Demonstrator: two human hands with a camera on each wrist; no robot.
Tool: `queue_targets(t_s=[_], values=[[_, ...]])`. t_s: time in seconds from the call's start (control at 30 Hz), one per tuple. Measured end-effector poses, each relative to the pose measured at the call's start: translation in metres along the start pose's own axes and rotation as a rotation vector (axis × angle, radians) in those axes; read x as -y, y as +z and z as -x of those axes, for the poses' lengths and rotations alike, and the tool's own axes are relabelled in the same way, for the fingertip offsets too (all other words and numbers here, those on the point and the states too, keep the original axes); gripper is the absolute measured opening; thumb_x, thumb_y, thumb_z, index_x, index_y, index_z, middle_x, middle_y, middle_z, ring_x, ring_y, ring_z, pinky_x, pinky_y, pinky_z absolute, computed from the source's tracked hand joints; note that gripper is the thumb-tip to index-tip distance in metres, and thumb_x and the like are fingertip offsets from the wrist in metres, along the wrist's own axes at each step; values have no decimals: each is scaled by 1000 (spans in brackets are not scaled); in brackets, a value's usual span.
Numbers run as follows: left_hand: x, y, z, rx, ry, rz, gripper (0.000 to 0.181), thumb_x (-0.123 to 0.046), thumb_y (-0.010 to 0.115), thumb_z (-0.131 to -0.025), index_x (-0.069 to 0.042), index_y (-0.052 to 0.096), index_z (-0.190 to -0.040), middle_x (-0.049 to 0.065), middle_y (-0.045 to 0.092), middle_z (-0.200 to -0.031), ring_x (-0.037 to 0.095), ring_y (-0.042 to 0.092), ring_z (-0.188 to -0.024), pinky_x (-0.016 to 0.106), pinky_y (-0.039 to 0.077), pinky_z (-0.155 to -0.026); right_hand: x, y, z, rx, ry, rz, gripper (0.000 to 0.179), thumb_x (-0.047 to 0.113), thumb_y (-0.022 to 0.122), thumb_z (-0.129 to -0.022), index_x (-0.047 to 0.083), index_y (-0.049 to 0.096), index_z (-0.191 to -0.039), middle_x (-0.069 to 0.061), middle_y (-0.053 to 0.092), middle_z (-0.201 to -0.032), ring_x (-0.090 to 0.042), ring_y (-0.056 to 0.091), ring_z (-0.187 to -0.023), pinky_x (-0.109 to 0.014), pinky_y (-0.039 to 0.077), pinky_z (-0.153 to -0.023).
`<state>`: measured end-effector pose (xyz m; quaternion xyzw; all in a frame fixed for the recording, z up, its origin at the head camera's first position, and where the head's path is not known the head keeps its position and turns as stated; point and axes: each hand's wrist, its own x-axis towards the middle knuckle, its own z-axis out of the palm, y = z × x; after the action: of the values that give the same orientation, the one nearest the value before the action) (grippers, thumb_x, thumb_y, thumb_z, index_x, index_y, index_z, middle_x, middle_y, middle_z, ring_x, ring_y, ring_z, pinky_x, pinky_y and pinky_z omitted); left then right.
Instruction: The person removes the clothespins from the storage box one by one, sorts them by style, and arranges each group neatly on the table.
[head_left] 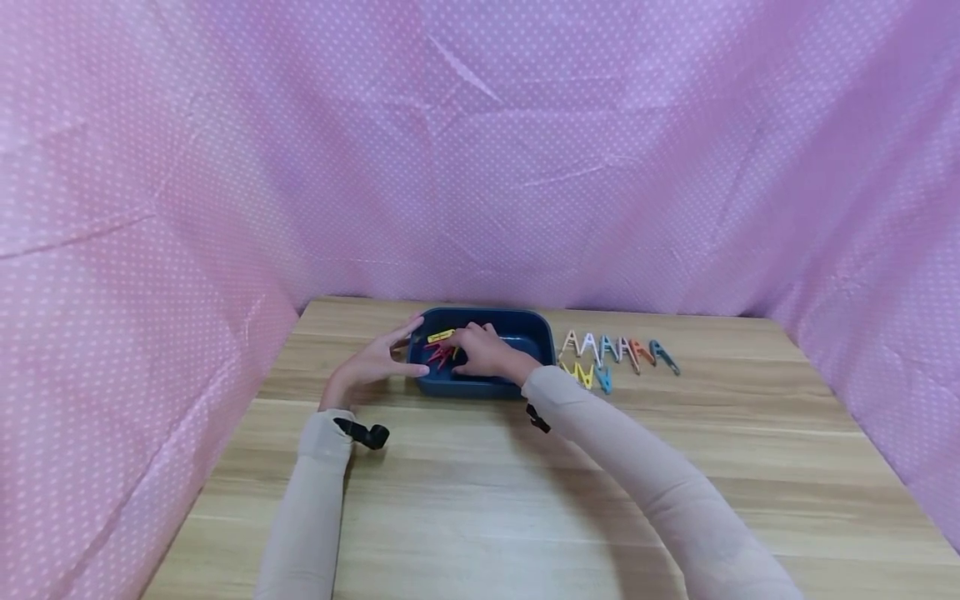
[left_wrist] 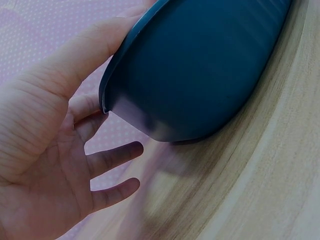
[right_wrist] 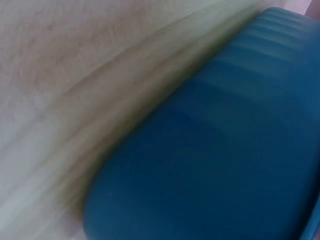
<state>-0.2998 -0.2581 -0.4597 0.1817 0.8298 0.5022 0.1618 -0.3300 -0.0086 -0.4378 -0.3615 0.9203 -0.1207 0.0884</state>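
Note:
A dark blue rectangular basin (head_left: 480, 387) stands near the table's far edge. My left hand (head_left: 378, 358) spans its left end, thumb and a finger touching the rim, the other fingers spread; the left wrist view shows the basin's outer wall (left_wrist: 190, 75) beside them. My right hand (head_left: 483, 350) reaches into the basin with fingers bent down among clothespins. Red clothespins (head_left: 437, 354) and a yellow clothespin (head_left: 440, 336) lie at the basin's left side. Whether the right fingertips pinch one is hidden. The right wrist view shows only the basin's outside (right_wrist: 200, 160) and tabletop.
Right of the basin, several clothespins stand in two rows. The back row has pale, blue, orange (head_left: 642, 352) and dark blue (head_left: 664, 357) ones; the front row has yellow ones (head_left: 584, 374) and a blue one (head_left: 603, 379). A pink dotted cloth (head_left: 480, 167) hangs behind the wooden table (head_left: 450, 500).

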Motion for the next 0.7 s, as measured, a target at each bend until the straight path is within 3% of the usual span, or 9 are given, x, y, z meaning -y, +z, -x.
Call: queue_targets(t_s=[0.3, 0.5, 0.7], values=[[-4, -1, 1, 2, -6, 15, 98, -38, 79, -90, -35, 15, -164, -12, 0, -172, 39, 15, -157, 66, 17, -123, 8, 2, 0, -16, -18, 18, 49, 29, 78, -92, 17, 66, -137, -1, 68, -136, -24, 54, -121, -50, 37, -106], [-1, 1, 1, 3, -21, 14, 98, -41, 79, -89, -38, 15, -163, -12, 1, -172, 38, 15, -157, 67, 15, -123, 9, 5, -1, -32, -17, -6, 37, 25, 77, -93, 17, 72, -129, -1, 74, -122, -23, 54, -113, -48, 35, -103], [1, 1, -1, -5, -13, 13, 98, -41, 80, -88, -40, 17, -163, -15, 3, -172, 36, 16, -157, 66, 15, -124, 5, 6, -2, -55, 3, 6, 19, 25, 77, -93, 17, 78, -110, 2, 75, -102, -21, 53, -103, -47, 34, -99]])
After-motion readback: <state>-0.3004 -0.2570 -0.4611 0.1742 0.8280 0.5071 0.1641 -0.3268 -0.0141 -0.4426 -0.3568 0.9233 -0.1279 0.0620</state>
